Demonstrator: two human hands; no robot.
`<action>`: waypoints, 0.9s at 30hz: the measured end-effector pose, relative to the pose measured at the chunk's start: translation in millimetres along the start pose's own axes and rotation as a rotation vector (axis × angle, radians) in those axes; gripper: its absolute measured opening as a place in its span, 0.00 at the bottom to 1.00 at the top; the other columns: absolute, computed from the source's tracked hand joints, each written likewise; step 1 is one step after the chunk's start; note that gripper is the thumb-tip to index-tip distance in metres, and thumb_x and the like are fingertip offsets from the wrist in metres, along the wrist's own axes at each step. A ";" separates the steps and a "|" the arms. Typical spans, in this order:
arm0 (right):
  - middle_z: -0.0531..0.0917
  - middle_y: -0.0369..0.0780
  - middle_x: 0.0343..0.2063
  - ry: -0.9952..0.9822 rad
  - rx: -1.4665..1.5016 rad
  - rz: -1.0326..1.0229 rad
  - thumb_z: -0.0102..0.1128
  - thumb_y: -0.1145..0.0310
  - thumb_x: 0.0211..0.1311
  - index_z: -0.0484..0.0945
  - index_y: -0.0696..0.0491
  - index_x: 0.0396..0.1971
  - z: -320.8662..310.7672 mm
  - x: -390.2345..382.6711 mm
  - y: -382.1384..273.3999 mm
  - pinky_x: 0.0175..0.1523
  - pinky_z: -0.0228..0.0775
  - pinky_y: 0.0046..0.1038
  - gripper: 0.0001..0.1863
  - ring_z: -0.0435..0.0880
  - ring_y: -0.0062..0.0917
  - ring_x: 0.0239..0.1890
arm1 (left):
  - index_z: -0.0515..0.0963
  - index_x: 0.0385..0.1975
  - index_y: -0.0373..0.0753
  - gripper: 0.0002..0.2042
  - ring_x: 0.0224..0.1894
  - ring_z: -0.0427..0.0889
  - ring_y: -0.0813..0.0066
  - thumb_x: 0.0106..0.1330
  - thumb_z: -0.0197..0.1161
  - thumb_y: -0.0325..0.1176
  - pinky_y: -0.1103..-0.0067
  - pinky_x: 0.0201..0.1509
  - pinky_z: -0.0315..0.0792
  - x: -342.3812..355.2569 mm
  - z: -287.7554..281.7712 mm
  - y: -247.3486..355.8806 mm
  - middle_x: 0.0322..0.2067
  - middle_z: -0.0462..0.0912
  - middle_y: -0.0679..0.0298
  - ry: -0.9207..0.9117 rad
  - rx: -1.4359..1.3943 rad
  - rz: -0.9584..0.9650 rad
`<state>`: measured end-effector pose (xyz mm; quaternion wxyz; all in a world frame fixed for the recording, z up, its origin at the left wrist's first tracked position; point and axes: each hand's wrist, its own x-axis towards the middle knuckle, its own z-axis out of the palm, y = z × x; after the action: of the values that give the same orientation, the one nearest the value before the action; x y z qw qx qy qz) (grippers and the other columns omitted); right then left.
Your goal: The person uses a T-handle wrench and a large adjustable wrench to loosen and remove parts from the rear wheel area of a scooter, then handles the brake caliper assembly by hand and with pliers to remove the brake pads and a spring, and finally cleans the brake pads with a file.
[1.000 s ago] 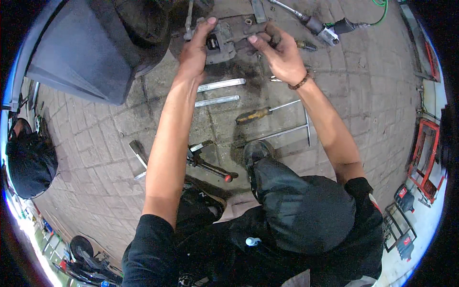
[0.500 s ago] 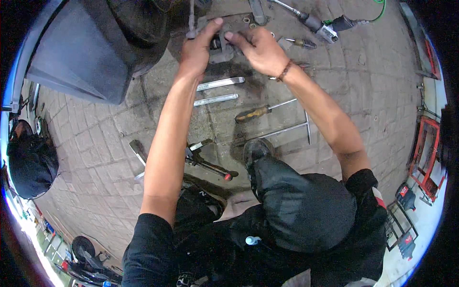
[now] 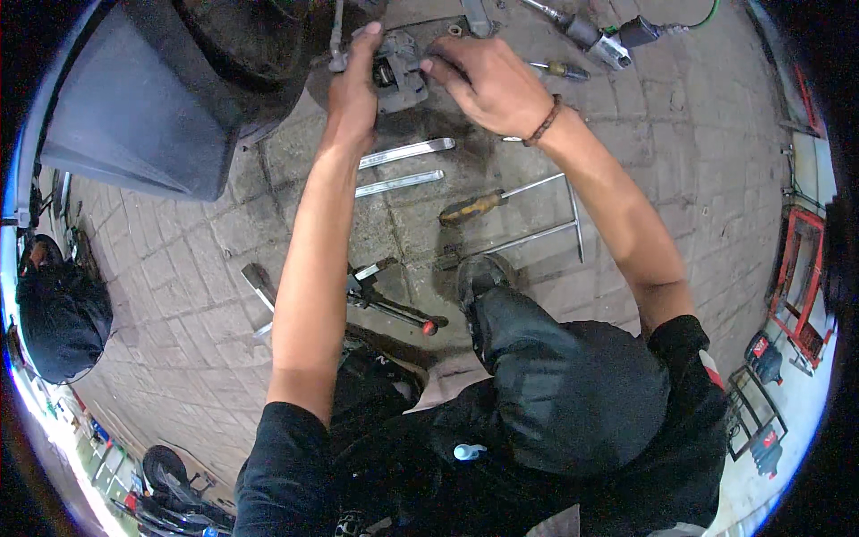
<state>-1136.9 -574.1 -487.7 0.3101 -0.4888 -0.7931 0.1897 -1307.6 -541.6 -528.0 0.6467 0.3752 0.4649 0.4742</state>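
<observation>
A grey metal brake caliper (image 3: 407, 89) is at the top middle, above the paved floor, its dark inner opening facing up. My left hand (image 3: 351, 103) wraps round its left side, the thumb stretched along the top. At its right edge my right hand (image 3: 492, 85) is closed, thumb and forefinger pinched together by the metal; what they hold, if anything, is hidden. Just below my hands two flat silver bars (image 3: 407, 154) lie side by side. A screwdriver (image 3: 470, 209) with a yellow and black handle and a T-handle wrench (image 3: 528, 240) are on the floor nearer to me.
A grey plastic panel (image 3: 134, 125) and a dark round part fill the upper left. An air tool (image 3: 595, 40) with a green hose lies at upper right, near a small screwdriver (image 3: 568, 70). A red-tipped tool (image 3: 394, 309) lies by my shoes. A red frame (image 3: 792, 286) stands far right.
My left hand and the caliper have shifted slightly left and up. My right hand has moved slightly off to the right, so more of the caliper shows between the hands.
</observation>
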 end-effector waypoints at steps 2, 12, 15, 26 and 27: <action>0.77 0.54 0.23 0.001 -0.044 0.008 0.53 0.61 0.62 0.75 0.61 0.32 4.7 0.9 -2.9 0.31 0.66 0.45 0.16 0.74 0.54 0.29 | 0.75 0.48 0.32 0.29 0.48 0.72 0.74 0.61 0.57 0.55 0.77 0.54 0.65 0.6 -2.4 -2.1 0.46 0.77 0.60 0.006 0.040 0.042; 0.77 0.55 0.22 -0.085 -0.217 0.100 0.54 0.64 0.58 0.73 0.64 0.28 15.0 -3.0 -23.6 0.34 0.70 0.46 0.15 0.77 0.52 0.28 | 0.75 0.45 0.30 0.28 0.46 0.73 0.72 0.61 0.58 0.54 0.77 0.54 0.65 2.6 2.7 -6.3 0.43 0.78 0.60 0.078 0.154 0.141; 0.78 0.57 0.24 -0.118 -0.353 0.200 0.57 0.63 0.52 0.71 0.69 0.29 18.2 -11.3 -44.5 0.38 0.73 0.43 0.19 0.79 0.52 0.30 | 0.72 0.51 0.30 0.34 0.50 0.72 0.69 0.63 0.51 0.61 0.76 0.57 0.63 -0.3 4.0 -5.0 0.48 0.77 0.58 0.081 0.541 -0.058; 0.79 0.57 0.35 0.360 0.005 0.351 0.70 0.65 0.41 0.67 0.69 0.46 51.6 -25.9 -34.3 0.43 0.73 0.40 0.33 0.79 0.51 0.39 | 0.63 0.59 0.34 0.33 0.56 0.71 0.67 0.67 0.45 0.58 0.71 0.61 0.63 -4.0 13.6 6.0 0.55 0.72 0.57 -0.229 -0.127 -0.156; 0.79 0.57 0.36 0.332 -0.068 0.335 0.71 0.65 0.41 0.67 0.68 0.46 52.2 -27.2 -31.2 0.44 0.73 0.40 0.34 0.79 0.50 0.40 | 0.63 0.59 0.34 0.32 0.56 0.71 0.67 0.67 0.45 0.58 0.71 0.61 0.63 -5.8 15.4 7.3 0.55 0.71 0.57 -0.232 -0.133 -0.160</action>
<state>-1183.8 -612.3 -515.5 0.3839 -0.6482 -0.6449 0.1289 -1295.4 -545.9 -515.4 0.7554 0.3455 0.3829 0.4042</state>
